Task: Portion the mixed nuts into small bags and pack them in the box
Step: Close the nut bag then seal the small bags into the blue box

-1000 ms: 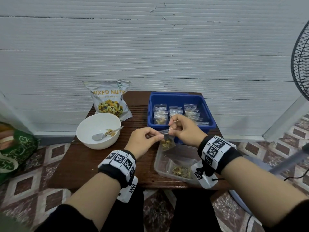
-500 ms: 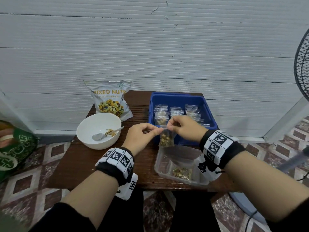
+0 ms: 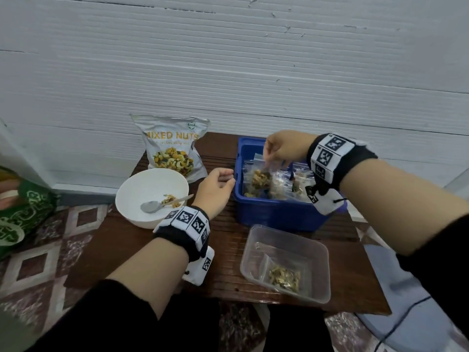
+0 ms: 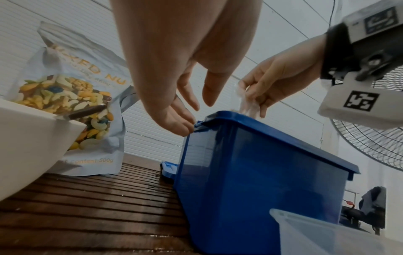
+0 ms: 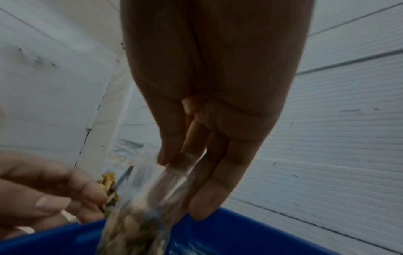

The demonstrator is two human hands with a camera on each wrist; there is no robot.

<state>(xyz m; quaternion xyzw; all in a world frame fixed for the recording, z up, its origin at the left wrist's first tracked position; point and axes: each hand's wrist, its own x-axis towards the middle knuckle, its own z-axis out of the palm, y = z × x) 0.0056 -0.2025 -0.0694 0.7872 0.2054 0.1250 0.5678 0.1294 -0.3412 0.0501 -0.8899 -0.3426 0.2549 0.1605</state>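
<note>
Two right-hand fingers [image 5: 174,151] pinch small bag [image 3: 260,177] top; left hand [image 3: 214,190] loose.

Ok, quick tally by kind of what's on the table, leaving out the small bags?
White bowl: 1
Spoon: 1
Mixed nuts pouch: 1
Blue box: 1
Clear tub: 1
Total: 5

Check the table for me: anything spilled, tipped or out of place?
Nothing stands out. No nuts lie loose on the wooden table, and the right hand holds a filled small bag over the blue box.
</note>
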